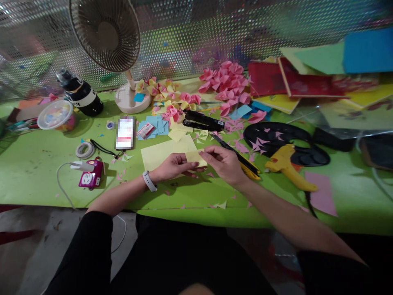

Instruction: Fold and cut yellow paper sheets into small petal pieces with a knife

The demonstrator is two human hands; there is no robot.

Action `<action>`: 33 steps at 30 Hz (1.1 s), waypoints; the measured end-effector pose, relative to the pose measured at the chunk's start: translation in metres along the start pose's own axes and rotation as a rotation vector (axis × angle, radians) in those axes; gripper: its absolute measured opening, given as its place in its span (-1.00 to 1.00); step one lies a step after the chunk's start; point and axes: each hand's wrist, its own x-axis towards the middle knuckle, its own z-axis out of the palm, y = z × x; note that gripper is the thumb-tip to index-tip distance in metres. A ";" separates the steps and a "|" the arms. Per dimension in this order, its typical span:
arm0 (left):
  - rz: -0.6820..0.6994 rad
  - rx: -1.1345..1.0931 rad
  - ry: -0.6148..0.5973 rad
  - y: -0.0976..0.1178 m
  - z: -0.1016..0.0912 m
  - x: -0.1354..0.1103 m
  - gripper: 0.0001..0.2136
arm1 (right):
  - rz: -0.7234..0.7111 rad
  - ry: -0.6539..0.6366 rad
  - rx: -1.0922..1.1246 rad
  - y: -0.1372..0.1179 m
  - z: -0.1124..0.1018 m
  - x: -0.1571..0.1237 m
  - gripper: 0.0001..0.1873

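One head-worn view, forward and down, from near above the hands (226, 164) and green table (46, 172)

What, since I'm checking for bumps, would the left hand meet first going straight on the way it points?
For the left hand, probably the right hand, just past the small yellow paper they both hold. Depth is unclear, so it might pass underneath instead.

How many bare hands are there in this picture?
2: the bare left hand, with a white wristband, at the left side of the small pale-yellow paper piece; the bare right hand at its right side.
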 end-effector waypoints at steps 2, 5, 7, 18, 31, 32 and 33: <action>0.001 0.006 -0.012 0.000 0.000 0.000 -0.52 | 0.003 -0.005 0.001 -0.001 0.000 0.000 -0.70; 0.011 0.009 -0.018 -0.001 -0.001 0.000 -0.54 | 0.005 -0.009 -0.005 -0.002 0.001 0.000 -0.69; 0.014 0.011 -0.017 -0.002 -0.002 0.001 -0.54 | 0.002 -0.007 -0.011 -0.003 0.001 0.000 -0.68; 0.007 0.025 0.002 -0.002 -0.001 0.001 -0.55 | 0.030 -0.020 -0.030 -0.002 0.000 0.000 -0.65; 0.130 0.183 0.122 0.003 -0.005 0.001 -0.51 | 0.040 -0.031 -0.072 -0.008 -0.002 0.001 -0.58; 0.147 0.195 0.130 0.002 -0.005 0.001 -0.51 | 0.056 -0.055 -0.086 -0.010 -0.002 0.001 -0.55; 0.162 0.209 0.139 0.002 -0.006 0.001 -0.51 | 0.072 -0.088 -0.102 -0.011 -0.003 0.002 -0.53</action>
